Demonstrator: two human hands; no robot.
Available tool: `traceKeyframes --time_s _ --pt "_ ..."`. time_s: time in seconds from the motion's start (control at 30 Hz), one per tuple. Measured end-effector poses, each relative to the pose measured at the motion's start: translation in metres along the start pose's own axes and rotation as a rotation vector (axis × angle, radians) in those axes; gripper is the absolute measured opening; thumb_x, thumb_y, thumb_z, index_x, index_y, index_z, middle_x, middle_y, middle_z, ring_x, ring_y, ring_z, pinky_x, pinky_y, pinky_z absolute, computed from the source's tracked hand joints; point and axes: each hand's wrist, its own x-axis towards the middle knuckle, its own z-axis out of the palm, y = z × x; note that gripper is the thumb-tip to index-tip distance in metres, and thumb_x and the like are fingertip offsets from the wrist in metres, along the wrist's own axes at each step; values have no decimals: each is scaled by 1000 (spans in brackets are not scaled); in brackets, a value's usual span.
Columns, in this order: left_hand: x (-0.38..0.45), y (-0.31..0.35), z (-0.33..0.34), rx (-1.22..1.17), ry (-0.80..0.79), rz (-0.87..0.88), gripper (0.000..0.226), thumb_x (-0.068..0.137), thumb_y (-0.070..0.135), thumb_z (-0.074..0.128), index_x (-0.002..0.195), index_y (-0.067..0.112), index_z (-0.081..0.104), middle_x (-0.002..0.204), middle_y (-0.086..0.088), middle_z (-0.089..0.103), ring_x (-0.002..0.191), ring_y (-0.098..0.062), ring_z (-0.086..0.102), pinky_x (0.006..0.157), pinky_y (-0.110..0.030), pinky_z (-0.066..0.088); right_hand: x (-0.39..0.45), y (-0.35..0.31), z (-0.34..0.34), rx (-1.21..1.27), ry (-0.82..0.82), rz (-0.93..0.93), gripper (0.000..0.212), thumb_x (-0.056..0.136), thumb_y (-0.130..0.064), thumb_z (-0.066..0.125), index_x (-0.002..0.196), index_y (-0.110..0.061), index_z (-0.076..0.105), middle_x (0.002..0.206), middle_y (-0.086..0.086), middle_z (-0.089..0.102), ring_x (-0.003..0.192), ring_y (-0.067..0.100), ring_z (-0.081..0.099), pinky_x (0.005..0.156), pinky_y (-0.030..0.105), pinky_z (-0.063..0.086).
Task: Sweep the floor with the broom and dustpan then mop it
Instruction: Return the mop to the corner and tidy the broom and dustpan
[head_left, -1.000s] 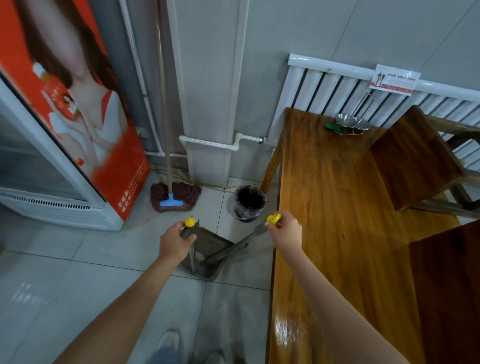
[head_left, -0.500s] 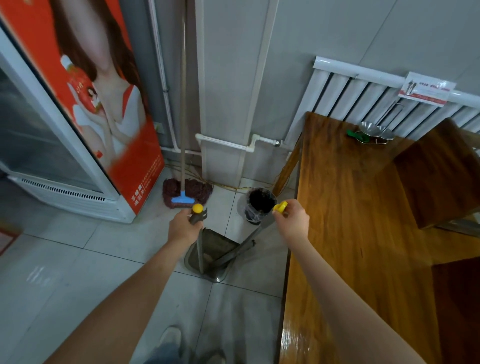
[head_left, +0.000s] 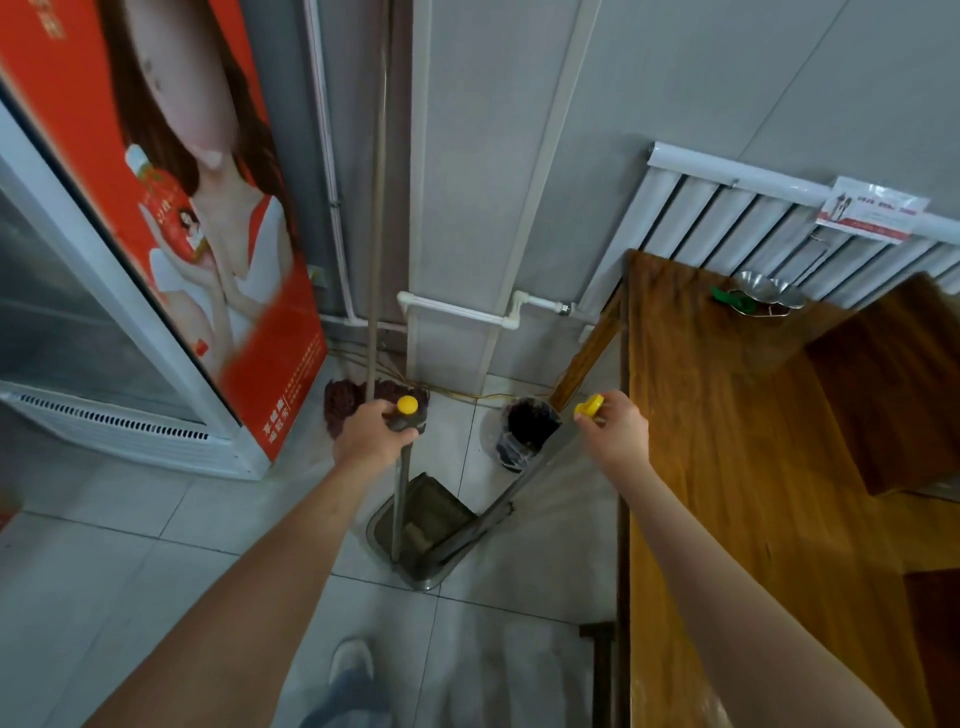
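The dustpan (head_left: 423, 525) stands on the floor tiles (head_left: 156, 545) by the bench's (head_left: 753, 467) near edge, the broom (head_left: 519, 488) slanting into it. The left hand (head_left: 371, 439) has its fingers wrapped round the dustpan handle, the right hand (head_left: 615, 436) round the broom's. Sweeping looks finished or not begun; either way, the mop (head_left: 375, 280) by the wall waits untouched for later.

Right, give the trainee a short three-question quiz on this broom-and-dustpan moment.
1. True or false: the left hand grips the yellow-capped dustpan handle.
2. What does the right hand hold?
A. the mop
B. the yellow-capped broom handle
C. the bin
3. Fill in: the mop leans against the ____.

Key:
1. True; its pole runs down into the dustpan on the floor.
2. B
3. wall, beside the bin.
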Motion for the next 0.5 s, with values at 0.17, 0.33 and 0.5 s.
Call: traceKeyframes --time_s 0.17,0.33,0.5 --pt "39 5 -20 77 -101 102 50 68 38 82 112 22 63 112 0 66 106 -24 61 87 -35 49 28 -34 16 -48 -1 -9 29 89 -18 67 115 -11 58 97 4 65 92 22 64 75 33 53" --pt "74 30 -23 180 -208 263 54 66 38 83 114 27 62 116 3 65 108 -18 61 89 -33 49 49 -50 23 -70 22 -3 21 90 -17 65 109 -11 58 91 2 63 88 23 64 73 35 54" --pt "107 61 -19 278 -222 388 46 71 38 79 112 30 60 114 5 65 107 -18 61 88 -32 45 71 -53 27 -74 21 34 24 92 -17 63 114 -10 56 89 -1 57 74 12 53 58 21 39"
